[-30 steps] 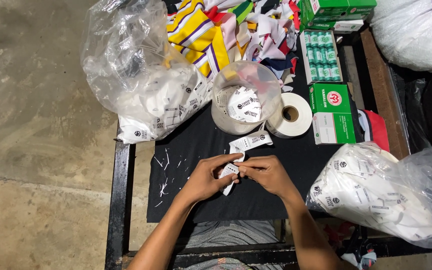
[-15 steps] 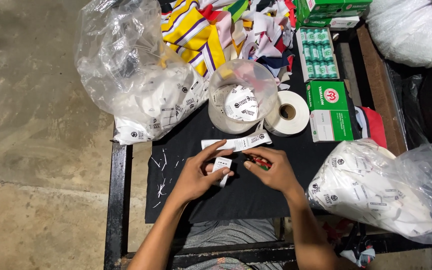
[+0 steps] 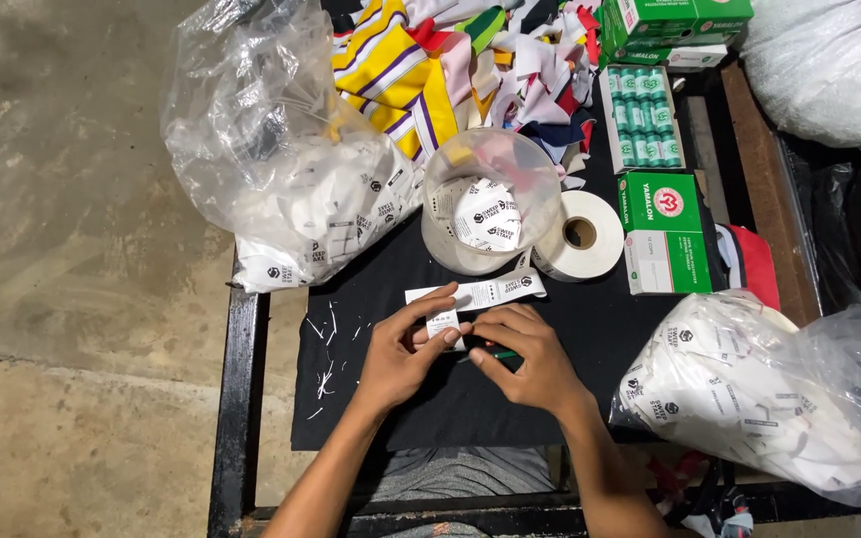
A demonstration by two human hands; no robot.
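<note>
Head view: both hands [image 3: 470, 354] pinch small white fabric label [image 3: 442, 324].

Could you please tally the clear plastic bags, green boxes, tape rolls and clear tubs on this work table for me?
Clear plastic bags of white labels: 2, one at the left and one at the right.
Green boxes: 3, one closed, one open tray of spools, one at the top edge.
White tape roll: 1.
Clear tub of labels: 1.
Total: 7.
</note>
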